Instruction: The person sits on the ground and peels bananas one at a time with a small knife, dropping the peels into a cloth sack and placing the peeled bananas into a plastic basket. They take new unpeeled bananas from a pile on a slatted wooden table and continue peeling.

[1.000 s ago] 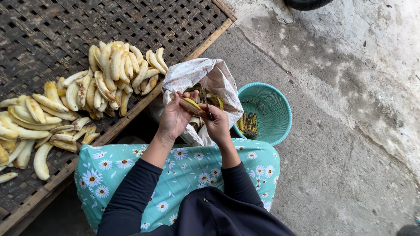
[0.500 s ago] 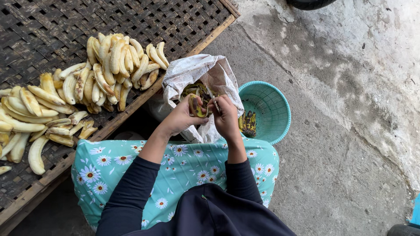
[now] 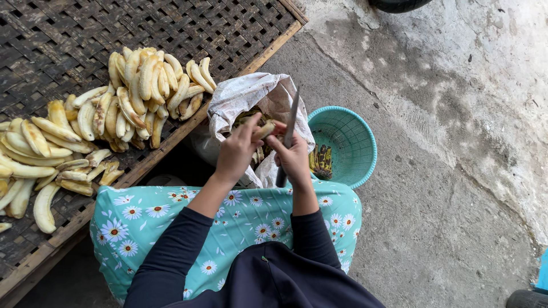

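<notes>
My left hand (image 3: 238,150) grips a small banana (image 3: 264,130) over the mouth of a crumpled white sack (image 3: 245,96). The same banana's far end rests against the fingers of my right hand (image 3: 292,157), which holds a knife (image 3: 290,128) with the blade pointing up and away. Both hands are close together above my lap, which is covered by a turquoise cloth with daisies (image 3: 240,219). Peels show inside the sack under my hands.
Several peeled bananas (image 3: 140,94) lie heaped on a woven bamboo rack (image 3: 68,34) at the left. A turquoise plastic basket (image 3: 348,134) with a few dark-spotted bananas stands right of the sack on the concrete floor (image 3: 445,171).
My hands have lifted slightly out of the sack, and the knife blade now stands up in view in my right hand. The view has shifted a little.
</notes>
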### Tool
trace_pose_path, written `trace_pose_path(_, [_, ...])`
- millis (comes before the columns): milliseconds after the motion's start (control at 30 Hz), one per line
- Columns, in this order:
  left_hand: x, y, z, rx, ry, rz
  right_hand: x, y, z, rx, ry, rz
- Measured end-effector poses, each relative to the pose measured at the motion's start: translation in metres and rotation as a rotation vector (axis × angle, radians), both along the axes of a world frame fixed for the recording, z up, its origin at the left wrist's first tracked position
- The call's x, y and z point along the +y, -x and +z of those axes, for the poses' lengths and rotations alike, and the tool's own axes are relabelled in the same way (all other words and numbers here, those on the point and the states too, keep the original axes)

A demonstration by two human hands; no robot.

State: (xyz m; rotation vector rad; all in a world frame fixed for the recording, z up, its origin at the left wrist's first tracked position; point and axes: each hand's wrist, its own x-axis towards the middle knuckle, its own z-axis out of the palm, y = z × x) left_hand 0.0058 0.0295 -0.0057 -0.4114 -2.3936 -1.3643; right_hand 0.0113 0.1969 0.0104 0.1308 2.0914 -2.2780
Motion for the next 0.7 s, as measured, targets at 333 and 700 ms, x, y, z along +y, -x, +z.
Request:
trace_pose_path(333, [-0.01,0.016,-0.018,-0.124,-0.067,0.037,0.005,0.004,-0.008,0.291,-0.307,-0.147])
trace_pose_path(700, [-0.007,0.017,-0.039,0.065,0.72,0.321,0.017,-0.003,0.011,0.445,-0.485,-0.247])
